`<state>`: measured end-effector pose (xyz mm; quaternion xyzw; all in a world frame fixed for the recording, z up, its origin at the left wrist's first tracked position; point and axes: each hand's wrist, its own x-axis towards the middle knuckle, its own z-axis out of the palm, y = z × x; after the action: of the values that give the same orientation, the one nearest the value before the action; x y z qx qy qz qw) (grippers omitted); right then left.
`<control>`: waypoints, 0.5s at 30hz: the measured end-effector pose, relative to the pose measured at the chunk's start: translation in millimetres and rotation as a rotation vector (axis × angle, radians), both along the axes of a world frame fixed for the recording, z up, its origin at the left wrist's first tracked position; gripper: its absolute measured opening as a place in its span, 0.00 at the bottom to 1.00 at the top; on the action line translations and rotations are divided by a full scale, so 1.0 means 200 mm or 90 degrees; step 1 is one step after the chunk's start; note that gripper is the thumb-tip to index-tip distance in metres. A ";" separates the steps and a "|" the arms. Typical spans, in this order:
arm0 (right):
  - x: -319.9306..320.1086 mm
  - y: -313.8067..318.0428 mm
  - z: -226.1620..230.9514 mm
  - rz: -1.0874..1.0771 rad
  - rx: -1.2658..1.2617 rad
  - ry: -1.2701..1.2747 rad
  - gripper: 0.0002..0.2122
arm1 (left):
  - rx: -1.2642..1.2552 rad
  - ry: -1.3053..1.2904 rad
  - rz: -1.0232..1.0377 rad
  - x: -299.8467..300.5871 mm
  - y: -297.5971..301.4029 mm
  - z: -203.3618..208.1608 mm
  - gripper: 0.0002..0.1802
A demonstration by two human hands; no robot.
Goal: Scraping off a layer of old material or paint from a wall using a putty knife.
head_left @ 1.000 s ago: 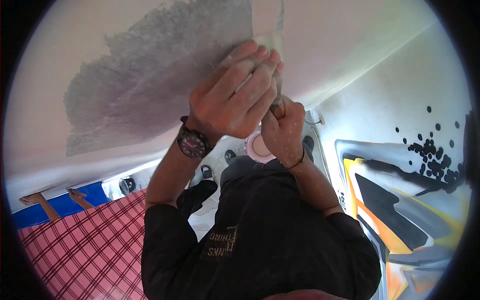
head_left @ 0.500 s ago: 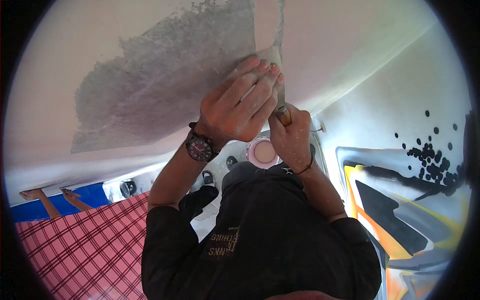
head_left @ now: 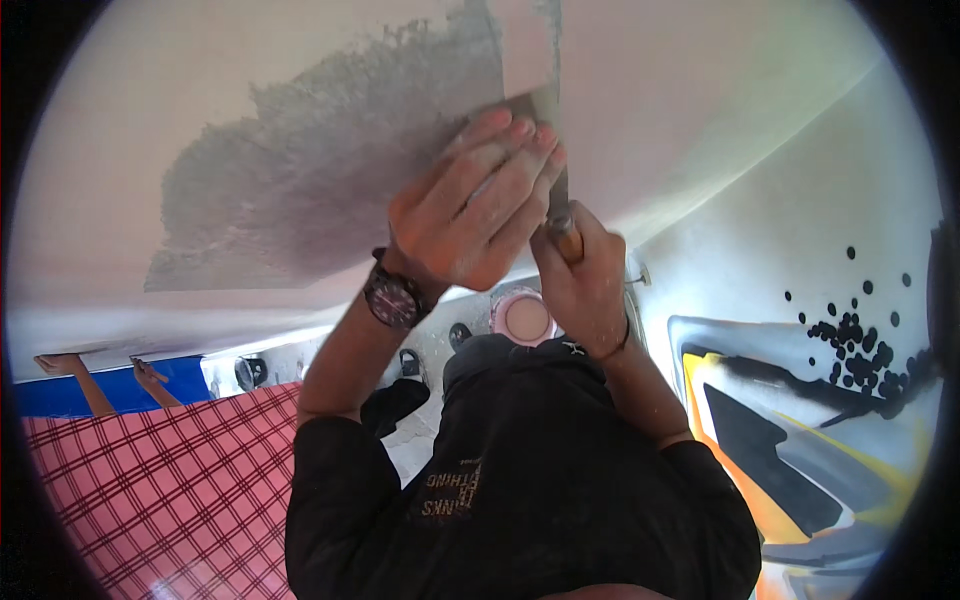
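Note:
My right hand [head_left: 590,285] is wrapped round the wooden handle of a putty knife [head_left: 567,240]. Its grey metal blade runs up from the handle and lies against the wall. Over the blade rests my left hand [head_left: 465,215], its fingers stretched out and pressing it toward the wall; they hide much of the blade. A rough grey patch [head_left: 310,190] spreads over the pale wall to the left of my hands. Above my fingertips a narrow pinkish strip [head_left: 528,50] borders that patch. White dust speckles both hands.
Below my hands a pink bucket [head_left: 497,312] with pale contents stands on the floor. At far left, a person in a pink checked garment [head_left: 190,460] has both hands up by the wall. A painted side wall [head_left: 800,180] meets mine on the right. Sandals [head_left: 459,335] lie below.
Both hands stay at nearly the same spot on the wall, with a slight shift of the view. The other person's nearer hand has turned and risen a little.

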<state>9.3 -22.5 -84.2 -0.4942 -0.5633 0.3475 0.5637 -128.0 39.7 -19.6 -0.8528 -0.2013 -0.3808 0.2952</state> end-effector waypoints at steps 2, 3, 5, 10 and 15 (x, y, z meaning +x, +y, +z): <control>-0.01 -0.05 -0.03 -0.016 0.021 0.017 0.06 | 0.016 -0.011 -0.009 -0.01 0.00 -0.03 0.08; -0.02 -0.05 -0.06 -0.052 0.125 0.011 0.07 | 0.028 -0.023 -0.016 -0.01 0.01 -0.03 0.05; -0.02 -0.10 -0.11 -0.085 0.228 0.007 0.09 | 0.027 -0.012 -0.016 -0.03 0.00 -0.01 0.05; -0.08 -0.09 -0.23 0.083 0.065 0.428 0.10 | 0.034 0.016 -0.001 -0.03 0.00 -0.01 0.07; -0.12 -0.05 -0.23 -0.050 0.124 0.231 0.09 | 0.003 0.026 0.003 -0.05 -0.01 -0.02 0.09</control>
<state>-15.5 -33.0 -130.6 -0.3884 -0.4640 0.3521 0.7140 -138.0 38.3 -22.9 -0.8593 -0.1963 -0.3632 0.3020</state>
